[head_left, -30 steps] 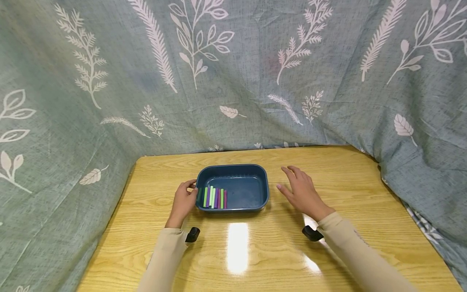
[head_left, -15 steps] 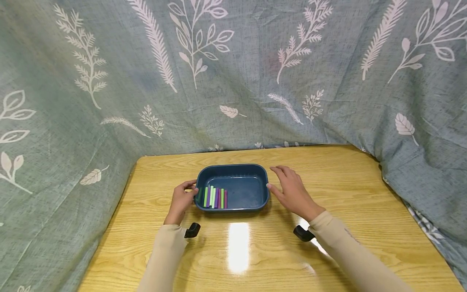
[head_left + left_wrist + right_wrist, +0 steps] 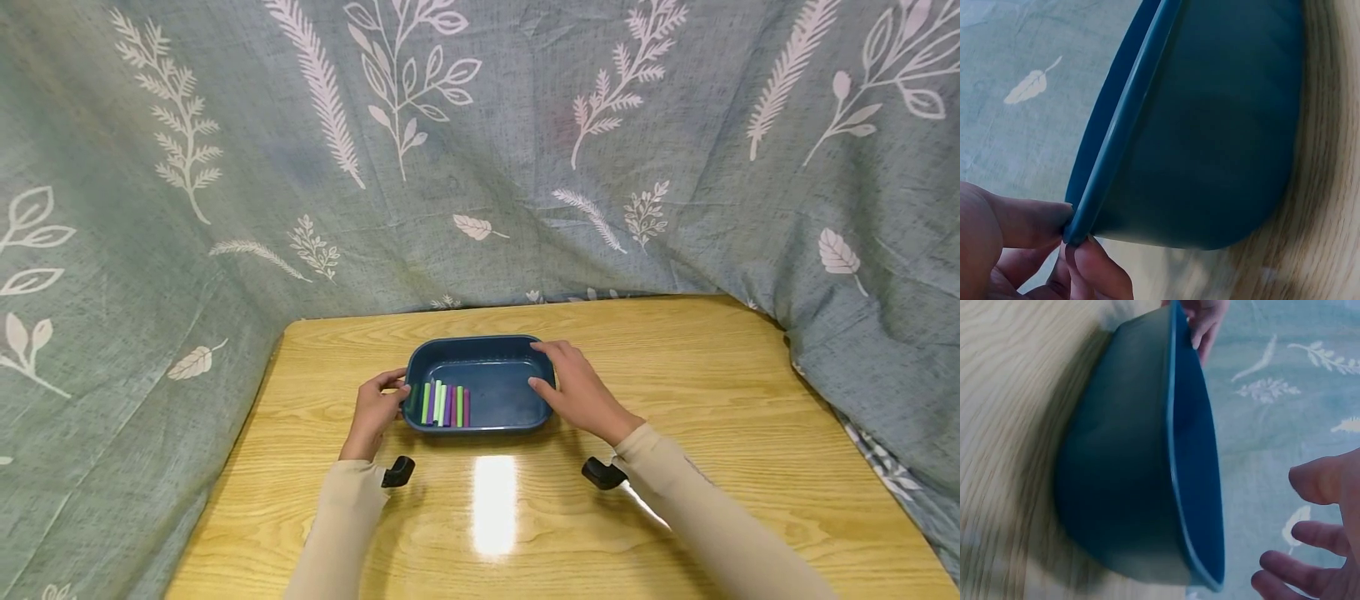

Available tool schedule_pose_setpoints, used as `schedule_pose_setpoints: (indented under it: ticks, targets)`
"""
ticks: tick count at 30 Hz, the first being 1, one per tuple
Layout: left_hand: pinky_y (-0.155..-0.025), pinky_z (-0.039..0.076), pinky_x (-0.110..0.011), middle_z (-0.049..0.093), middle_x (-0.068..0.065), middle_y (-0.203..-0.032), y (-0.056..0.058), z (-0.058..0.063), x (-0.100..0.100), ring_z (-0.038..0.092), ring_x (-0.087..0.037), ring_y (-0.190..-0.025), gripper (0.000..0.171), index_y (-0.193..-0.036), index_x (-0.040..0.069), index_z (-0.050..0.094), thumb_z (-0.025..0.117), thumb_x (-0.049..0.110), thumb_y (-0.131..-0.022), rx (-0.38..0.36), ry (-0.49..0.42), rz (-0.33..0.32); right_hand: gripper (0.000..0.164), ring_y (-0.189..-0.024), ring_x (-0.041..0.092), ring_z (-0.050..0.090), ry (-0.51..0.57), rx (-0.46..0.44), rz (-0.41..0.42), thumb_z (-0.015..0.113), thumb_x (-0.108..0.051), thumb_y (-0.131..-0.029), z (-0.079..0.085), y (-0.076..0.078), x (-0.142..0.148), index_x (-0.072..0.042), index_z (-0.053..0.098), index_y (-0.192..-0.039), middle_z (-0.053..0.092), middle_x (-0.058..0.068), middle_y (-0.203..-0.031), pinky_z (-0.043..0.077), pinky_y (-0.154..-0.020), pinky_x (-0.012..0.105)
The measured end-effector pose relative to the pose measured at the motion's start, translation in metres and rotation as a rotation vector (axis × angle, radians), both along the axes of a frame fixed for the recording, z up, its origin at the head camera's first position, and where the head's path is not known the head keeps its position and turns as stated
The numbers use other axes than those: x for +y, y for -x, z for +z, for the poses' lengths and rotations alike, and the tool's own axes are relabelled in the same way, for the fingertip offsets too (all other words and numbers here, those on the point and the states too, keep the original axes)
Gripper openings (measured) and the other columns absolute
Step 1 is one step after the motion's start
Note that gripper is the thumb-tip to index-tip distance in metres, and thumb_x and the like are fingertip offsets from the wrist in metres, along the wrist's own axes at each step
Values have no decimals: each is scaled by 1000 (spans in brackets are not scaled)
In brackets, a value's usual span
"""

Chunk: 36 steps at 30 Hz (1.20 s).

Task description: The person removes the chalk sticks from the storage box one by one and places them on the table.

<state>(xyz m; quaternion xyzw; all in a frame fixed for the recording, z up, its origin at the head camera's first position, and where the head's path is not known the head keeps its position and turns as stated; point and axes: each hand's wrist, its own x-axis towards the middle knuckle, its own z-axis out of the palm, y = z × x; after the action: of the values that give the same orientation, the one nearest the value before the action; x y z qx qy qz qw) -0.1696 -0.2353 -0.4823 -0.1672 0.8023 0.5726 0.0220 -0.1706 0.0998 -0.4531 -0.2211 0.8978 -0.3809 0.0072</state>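
A dark blue rectangular bin (image 3: pixel 510 396) with rounded corners stands on the table. Inside its left part, several short sticks (image 3: pixel 446 405) in green, pale green and purple lie side by side. My left hand (image 3: pixel 372 408) pinches the bin's left rim; the left wrist view shows the thumb (image 3: pixel 1035 222) on one side of the rim and fingers on the other. Over the bin's right end hovers my right hand (image 3: pixel 581 392), thumb and fingers spread. In the right wrist view a gap separates its fingers (image 3: pixel 1297 572) from the rim, and it holds nothing.
The bin rests on a light wooden table (image 3: pixel 675 358). A grey-green curtain (image 3: pixel 465 167) with white leaf prints hangs behind and at both sides. Black wrist cameras (image 3: pixel 603 473) jut out from both beige sleeves.
My right hand has moved left, from beside the bin to over its right end. The left hand stays at the left rim, and the bin and sticks are nearly where they were.
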Motion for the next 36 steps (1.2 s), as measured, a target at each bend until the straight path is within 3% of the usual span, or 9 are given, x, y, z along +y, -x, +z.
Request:
schedule_pose_setpoints:
  ticks: [6, 14, 19, 27, 36]
  targets:
    - [-57, 51, -25, 57, -17, -113, 0, 1, 0, 59, -13, -67, 38, -141, -7, 62, 61, -1, -104, -3, -3, 0, 57, -140, 41, 49, 52, -121, 39, 65, -20, -107, 4, 4, -10, -3, 43, -158, 47, 21, -154, 44, -112, 58]
    - [-58, 51, -25, 57, -17, -114, -1, 1, 1, 57, -13, -69, 38, -141, -6, 63, 61, -1, -104, -5, 9, 15, 51, -125, 40, 61, 170, -250, 100, 60, -11, -108, 6, 12, -26, 0, 44, -156, 53, 25, -147, 53, -101, 50]
    - [-58, 50, -25, 57, -16, -114, -1, 1, 2, 57, -14, -70, 38, -142, -4, 63, 60, 1, -105, -11, 5, 19, 47, -118, 36, 63, 208, -377, 86, 58, -12, -109, 7, 18, -36, 0, 47, -152, 56, 25, -142, 55, -94, 47]
    - [-58, 49, -23, 57, -17, -114, 0, 0, 3, 58, -16, -73, 37, -141, -3, 63, 60, 1, -105, -8, 15, 21, 46, -127, 44, 61, 320, -632, 40, 55, -11, -110, 7, 25, -54, 2, 46, -153, 58, 25, -140, 51, -107, 53]
    - [-58, 49, -23, 57, -17, -116, -1, 0, 3, 56, -15, -73, 37, -141, -2, 64, 60, 2, -105, -12, 28, 30, 48, -129, 44, 60, 359, -791, 53, 54, -11, -110, 1, 31, -73, 6, 43, -154, 57, 28, -141, 52, -107, 50]
